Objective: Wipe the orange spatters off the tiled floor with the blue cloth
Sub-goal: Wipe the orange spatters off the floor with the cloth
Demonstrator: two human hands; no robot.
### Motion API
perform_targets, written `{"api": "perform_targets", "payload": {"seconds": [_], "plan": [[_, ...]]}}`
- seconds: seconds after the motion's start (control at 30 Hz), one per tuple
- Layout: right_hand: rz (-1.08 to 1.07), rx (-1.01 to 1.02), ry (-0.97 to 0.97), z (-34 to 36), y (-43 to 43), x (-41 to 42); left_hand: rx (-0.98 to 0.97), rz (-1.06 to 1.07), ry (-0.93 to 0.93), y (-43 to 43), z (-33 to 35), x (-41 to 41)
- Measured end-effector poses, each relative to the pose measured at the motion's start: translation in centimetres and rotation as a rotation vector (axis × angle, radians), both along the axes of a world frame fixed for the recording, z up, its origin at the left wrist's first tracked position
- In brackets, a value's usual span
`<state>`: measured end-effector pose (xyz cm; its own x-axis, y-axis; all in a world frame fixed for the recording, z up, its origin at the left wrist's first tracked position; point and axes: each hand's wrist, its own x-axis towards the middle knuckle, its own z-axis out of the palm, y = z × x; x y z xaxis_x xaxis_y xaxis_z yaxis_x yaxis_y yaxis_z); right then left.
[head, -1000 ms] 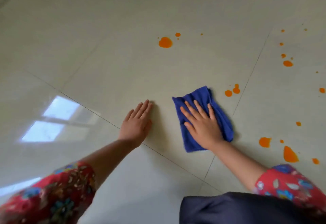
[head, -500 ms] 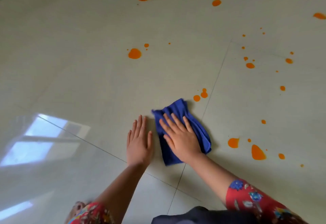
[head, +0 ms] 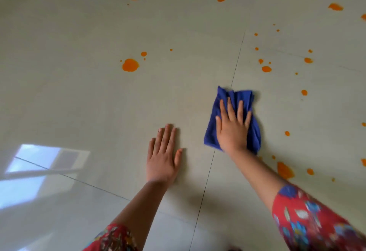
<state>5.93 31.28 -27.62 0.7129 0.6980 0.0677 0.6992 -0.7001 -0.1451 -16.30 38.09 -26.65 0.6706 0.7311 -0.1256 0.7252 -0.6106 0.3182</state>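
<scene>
Your right hand (head: 232,130) is flat on the blue cloth (head: 244,98), fingers spread and straight, so it's pressing the cloth to the tiled floor (head: 79,96) rather than grabbing it. The cloth is bunched up and sits across a grout line (head: 236,68). Your left hand (head: 162,157) is planted palm-down on bare tile just beside it, fingers straight, holding nothing. Orange spatters (head: 266,69) dot the tile beyond and right of the cloth, with a big blob (head: 130,65) farther left. There's a larger splash (head: 285,170) by your right forearm, maybe partly behind the arm, hard to say.
</scene>
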Motion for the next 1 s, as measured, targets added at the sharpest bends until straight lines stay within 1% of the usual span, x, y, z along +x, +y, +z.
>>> {"api": "perform_targets", "payload": {"seconds": [0.03, 0.1, 0.17, 0.2, 0.23, 0.27, 0.33, 0.4, 0.43, 0.47, 0.5, 0.57, 0.6, 0.63, 0.67, 0.73, 0.77, 0.8, 0.83, 0.87, 0.9, 0.93, 0.97, 1.0], "plan": [[0.049, 0.000, -0.011, -0.1, -0.5, -1.9, 0.015, 0.005, 0.011, 0.0, -0.1, 0.0], [0.239, -0.010, 0.002, -0.2, 0.2, -4.5, 0.024, 0.004, 0.019, 0.1, -0.4, 0.1], [0.424, -0.021, 0.008, 0.1, 2.8, -3.9, 0.036, 0.000, 0.019, 0.1, -0.4, 0.0], [0.471, -0.040, -0.005, 0.3, 4.3, -2.6, 0.036, -0.001, 0.022, 0.1, -0.4, -0.1], [0.457, -0.051, -0.022, 0.4, 5.5, -0.8, 0.034, -0.006, 0.026, 0.2, -0.4, 0.0], [0.383, -0.080, -0.008, 0.4, 6.3, 1.1, 0.032, -0.008, 0.033, 0.2, -0.4, -0.1], [0.106, -0.096, 0.060, 0.3, 6.0, 4.1, 0.031, -0.011, 0.039, 0.2, -0.4, 0.0], [-0.122, -0.047, 0.078, 0.1, 4.2, 3.5, 0.021, -0.009, 0.041, 0.1, -0.2, 0.1], [-0.143, -0.016, 0.055, 0.3, 3.2, 1.9, 0.022, -0.004, 0.040, 0.1, -0.2, 0.1], [-0.080, -0.007, 0.029, 0.5, 2.2, -0.4, 0.025, 0.004, 0.037, 0.0, -0.2, 0.1], [0.068, -0.011, -0.002, 0.4, 1.3, -2.7, 0.024, 0.006, 0.034, 0.0, -0.3, 0.1], [0.460, -0.070, -0.013, 0.4, -0.1, -5.3, 0.022, -0.011, 0.036, 0.2, -0.3, 0.0], [0.582, -0.093, 0.007, 0.7, 0.5, -4.5, 0.019, -0.020, 0.036, 0.4, -0.4, -0.1], [0.586, -0.090, 0.007, 0.8, 1.6, -2.8, 0.014, -0.029, 0.035, 0.5, -0.5, -0.2], [0.487, -0.078, 0.008, 0.8, 2.9, -1.2, 0.010, -0.039, 0.035, 0.5, -0.4, -0.2], [0.141, -0.069, 0.079, 1.2, 5.0, 1.8, 0.002, -0.044, 0.037, 0.5, -0.2, -0.3], [0.031, -0.067, 0.104, 1.2, 5.8, 2.2, 0.002, -0.036, 0.035, 0.5, -0.2, -0.2], [0.023, -0.073, 0.130, 1.3, 6.2, 1.4, 0.000, -0.023, 0.030, 0.5, -0.2, -0.1], [0.111, -0.082, 0.114, 1.4, 5.6, -0.1, -0.004, -0.015, 0.028, 0.6, -0.3, 0.0], [0.260, -0.101, 0.087, 1.4, 4.0, -2.2, -0.014, -0.010, 0.025, 0.5, -0.2, 0.1], [0.409, -0.119, 0.050, 1.3, 1.5, -4.3, -0.026, 0.000, 0.016, 0.4, 0.0, 0.1], [0.504, -0.108, 0.030, 1.2, -1.4, -6.1, -0.042, 0.016, -0.006, 0.3, 0.1, 0.0], [0.525, -0.102, 0.035, 1.3, -3.9, -7.2, -0.070, 0.031, -0.036, 0.5, 0.3, 0.1], [0.497, -0.097, 0.046, 1.2, -5.9, -7.8, -0.104, 0.031, -0.064, 0.4, 0.3, 0.2]]}}
